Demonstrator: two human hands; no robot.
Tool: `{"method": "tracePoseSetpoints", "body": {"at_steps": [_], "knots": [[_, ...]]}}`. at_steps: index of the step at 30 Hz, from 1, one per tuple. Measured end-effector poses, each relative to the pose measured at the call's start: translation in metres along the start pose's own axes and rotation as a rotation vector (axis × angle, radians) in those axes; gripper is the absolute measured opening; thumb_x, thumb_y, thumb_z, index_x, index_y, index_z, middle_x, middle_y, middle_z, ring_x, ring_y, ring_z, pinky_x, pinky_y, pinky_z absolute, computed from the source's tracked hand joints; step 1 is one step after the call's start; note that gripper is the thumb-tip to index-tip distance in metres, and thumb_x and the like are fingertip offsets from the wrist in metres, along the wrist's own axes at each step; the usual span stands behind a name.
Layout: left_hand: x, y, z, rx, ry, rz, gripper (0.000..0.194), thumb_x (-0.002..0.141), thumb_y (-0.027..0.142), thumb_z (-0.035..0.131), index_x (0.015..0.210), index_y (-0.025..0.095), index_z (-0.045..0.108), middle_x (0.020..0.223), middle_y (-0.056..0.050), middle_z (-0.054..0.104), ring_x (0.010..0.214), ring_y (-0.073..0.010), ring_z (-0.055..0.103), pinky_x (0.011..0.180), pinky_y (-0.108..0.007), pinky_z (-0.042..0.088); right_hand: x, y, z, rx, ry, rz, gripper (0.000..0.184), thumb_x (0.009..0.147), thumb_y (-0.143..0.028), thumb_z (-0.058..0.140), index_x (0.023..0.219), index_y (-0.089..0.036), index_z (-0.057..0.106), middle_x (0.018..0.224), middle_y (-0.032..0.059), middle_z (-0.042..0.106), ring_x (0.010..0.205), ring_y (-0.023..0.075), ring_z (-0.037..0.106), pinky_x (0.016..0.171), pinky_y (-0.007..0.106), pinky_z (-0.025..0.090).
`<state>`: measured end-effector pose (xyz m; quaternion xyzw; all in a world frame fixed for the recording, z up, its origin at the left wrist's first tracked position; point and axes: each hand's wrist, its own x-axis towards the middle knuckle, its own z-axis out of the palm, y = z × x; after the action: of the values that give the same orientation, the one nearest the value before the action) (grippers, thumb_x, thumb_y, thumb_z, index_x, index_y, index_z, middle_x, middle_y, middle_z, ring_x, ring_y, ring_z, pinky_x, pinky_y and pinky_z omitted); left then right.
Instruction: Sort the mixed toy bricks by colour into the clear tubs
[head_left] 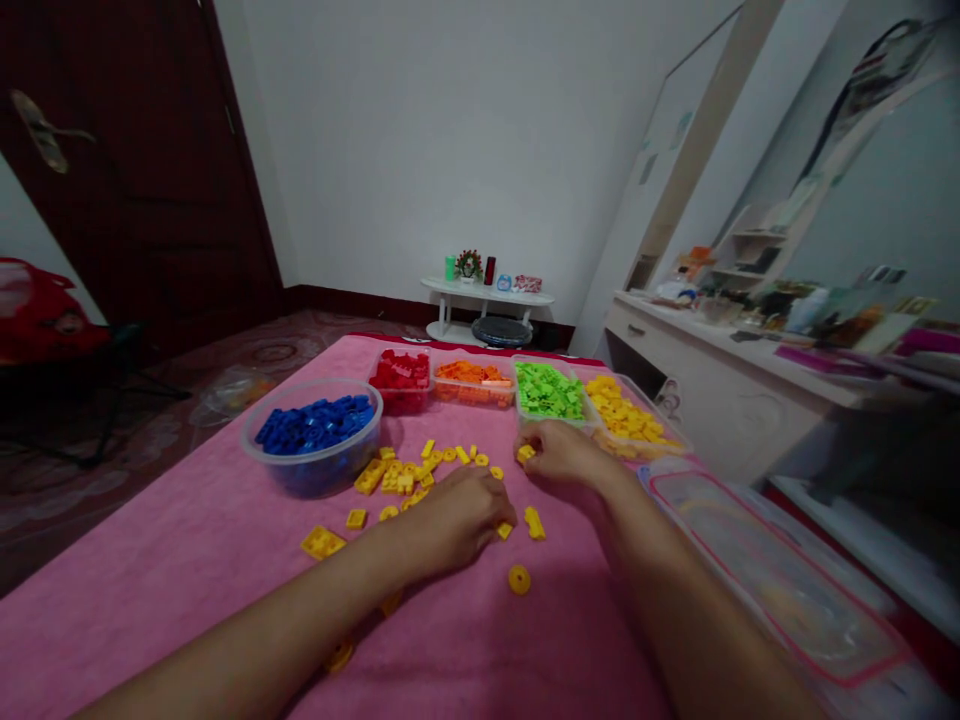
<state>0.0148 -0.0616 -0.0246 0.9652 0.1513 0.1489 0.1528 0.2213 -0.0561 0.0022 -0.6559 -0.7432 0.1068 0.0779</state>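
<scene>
My left hand (466, 510) is low over the pink cloth, its fingers closed on a small yellow building brick (505, 531). Farther right, my right hand (556, 452) pinches another yellow brick (526, 453) in front of the green-brick box. Between my arms lie a yellow connector piece (535, 523) and a round yellow piece (519, 579). Several loose yellow pieces, among them a studded brick (370, 476) and a flat square one (356, 519), are scattered left of and beyond my left hand. My left forearm partly covers a few of them.
A round tub of blue bricks (315, 428) stands at the left. Along the back are boxes of red (401, 378), orange (472, 374), green (549, 390) and yellow bricks (626, 410). Clear lids (780, 570) lie at the right, beside a white dresser (720, 355).
</scene>
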Motion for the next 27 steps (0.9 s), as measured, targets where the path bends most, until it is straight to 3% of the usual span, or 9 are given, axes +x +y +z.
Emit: {"method": "tracePoseSetpoints", "body": {"at_steps": [3, 5, 9, 13, 15, 18, 22, 24, 27], "knots": [[0.001, -0.003, -0.002, 0.08, 0.011, 0.001, 0.017, 0.076, 0.012, 0.055, 0.081, 0.021, 0.068, 0.082, -0.005, 0.068, 0.086, -0.0206, 0.06, 0.079, -0.032, 0.041, -0.008, 0.002, -0.007, 0.05, -0.188, -0.027, 0.016, 0.061, -0.011, 0.057, 0.072, -0.019, 0.067, 0.067, -0.001, 0.063, 0.061, 0.0116, 0.053, 0.052, 0.021, 0.031], [0.002, -0.006, -0.006, 0.101, 0.048, -0.067, 0.017, 0.075, 0.015, 0.057, 0.084, 0.021, 0.069, 0.084, -0.006, 0.069, 0.086, -0.0214, 0.061, 0.078, -0.032, 0.042, -0.01, 0.0, -0.003, 0.026, -0.22, 0.006, 0.016, 0.059, -0.011, 0.058, 0.071, -0.019, 0.065, 0.065, -0.0014, 0.062, 0.058, 0.0113, 0.051, 0.05, 0.021, 0.03], [0.001, -0.019, -0.011, 0.052, 0.208, -0.275, 0.021, 0.079, 0.026, 0.056, 0.095, 0.021, 0.069, 0.093, -0.006, 0.069, 0.087, -0.0211, 0.062, 0.076, -0.031, 0.044, -0.007, -0.004, 0.008, -0.018, -0.115, 0.053, 0.011, 0.061, -0.011, 0.057, 0.069, -0.018, 0.062, 0.066, 0.0013, 0.062, 0.058, 0.0119, 0.049, 0.051, 0.022, 0.029], [0.001, -0.035, -0.011, -0.131, 0.361, -0.452, 0.033, 0.08, 0.028, 0.056, 0.11, 0.02, 0.065, 0.095, -0.006, 0.07, 0.084, -0.0196, 0.064, 0.073, -0.03, 0.047, -0.001, -0.008, 0.006, 0.02, -0.039, 0.04, 0.006, 0.063, -0.011, 0.055, 0.063, -0.017, 0.056, 0.063, 0.0014, 0.06, 0.056, 0.0108, 0.048, 0.05, 0.022, 0.029], [0.003, -0.039, -0.012, -0.241, 0.445, -0.488, 0.035, 0.079, 0.026, 0.058, 0.113, 0.017, 0.064, 0.09, -0.006, 0.071, 0.08, -0.0181, 0.065, 0.071, -0.028, 0.049, 0.0, -0.015, 0.004, 0.22, -0.01, 0.005, 0.007, 0.063, -0.011, 0.056, 0.062, -0.018, 0.052, 0.059, -0.0005, 0.058, 0.053, 0.0095, 0.049, 0.048, 0.02, 0.031], [0.006, -0.037, -0.018, -0.384, 0.619, -0.47, 0.033, 0.078, 0.024, 0.06, 0.11, 0.016, 0.065, 0.093, -0.007, 0.071, 0.08, -0.0168, 0.065, 0.07, -0.027, 0.051, 0.0, -0.035, 0.006, 0.751, -0.001, -0.022, 0.011, 0.067, -0.019, 0.058, 0.068, -0.019, 0.048, 0.05, -0.0035, 0.056, 0.043, 0.0097, 0.05, 0.043, 0.019, 0.035], [0.008, -0.027, -0.026, -0.566, 0.814, -0.409, 0.027, 0.08, 0.028, 0.061, 0.103, 0.015, 0.066, 0.102, -0.007, 0.07, 0.086, -0.0171, 0.066, 0.075, -0.027, 0.053, -0.001, -0.065, 0.011, 1.38, 0.015, 0.001, 0.03, 0.066, -0.019, 0.064, 0.092, -0.02, 0.05, 0.052, -0.0059, 0.059, 0.041, 0.0092, 0.052, 0.04, 0.017, 0.038], [0.007, -0.024, -0.028, -0.608, 0.838, -0.401, 0.027, 0.081, 0.029, 0.06, 0.103, 0.016, 0.066, 0.102, -0.006, 0.07, 0.087, -0.0176, 0.066, 0.077, -0.028, 0.053, -0.002, -0.075, 0.013, 1.689, -0.032, -0.01, 0.039, 0.065, -0.016, 0.066, 0.101, -0.02, 0.051, 0.066, -0.004, 0.064, 0.049, 0.0083, 0.057, 0.043, 0.016, 0.042], [0.006, -0.023, -0.029, -0.532, 0.797, -0.385, 0.026, 0.083, 0.028, 0.057, 0.104, 0.017, 0.068, 0.105, -0.006, 0.069, 0.095, -0.0191, 0.064, 0.085, -0.032, 0.051, -0.001, -0.081, 0.017, 2.037, -0.171, -0.026, 0.033, 0.07, -0.024, 0.068, 0.099, -0.017, 0.054, 0.078, -0.0002, 0.065, 0.057, 0.0087, 0.06, 0.041, 0.014, 0.042]]}}
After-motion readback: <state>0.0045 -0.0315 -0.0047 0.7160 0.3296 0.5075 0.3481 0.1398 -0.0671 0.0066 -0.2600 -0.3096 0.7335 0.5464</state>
